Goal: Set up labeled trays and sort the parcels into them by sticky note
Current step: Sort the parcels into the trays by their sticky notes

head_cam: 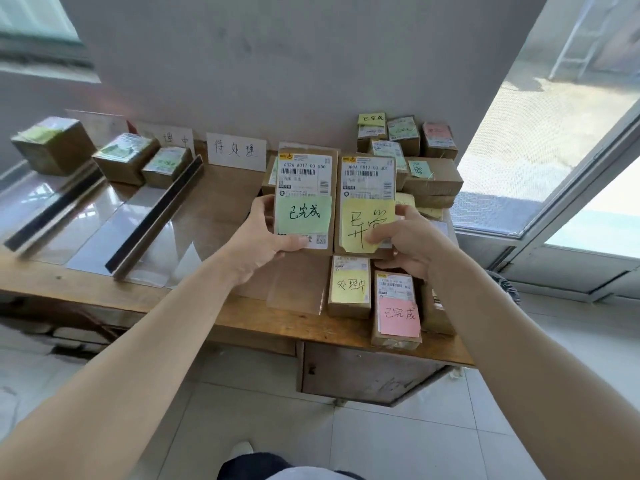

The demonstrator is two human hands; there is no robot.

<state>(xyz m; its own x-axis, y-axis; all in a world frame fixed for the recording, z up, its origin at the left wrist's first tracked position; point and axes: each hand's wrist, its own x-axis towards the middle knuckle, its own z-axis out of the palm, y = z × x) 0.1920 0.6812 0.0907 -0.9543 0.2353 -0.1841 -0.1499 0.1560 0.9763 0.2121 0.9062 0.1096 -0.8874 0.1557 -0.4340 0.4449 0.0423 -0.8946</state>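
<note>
Left grip [265, 237] is being clenched round the green-noted parcel [304, 174], and right grip [412, 244] round the yellow-noted parcel [367, 178]. Both parcels are being held upright, just beside each other, above the counter [221, 192], between the trays [79, 230] at left and the parcel pile [429, 174] at right.

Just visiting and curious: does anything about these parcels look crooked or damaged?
One small thing: the yellow paper sticky note on the brown cardboard parcel that the right hand holds sits crooked and buckled, its lower corner bent. The green sticky note on the second parcel, in the left hand, lies flat and square.
</note>
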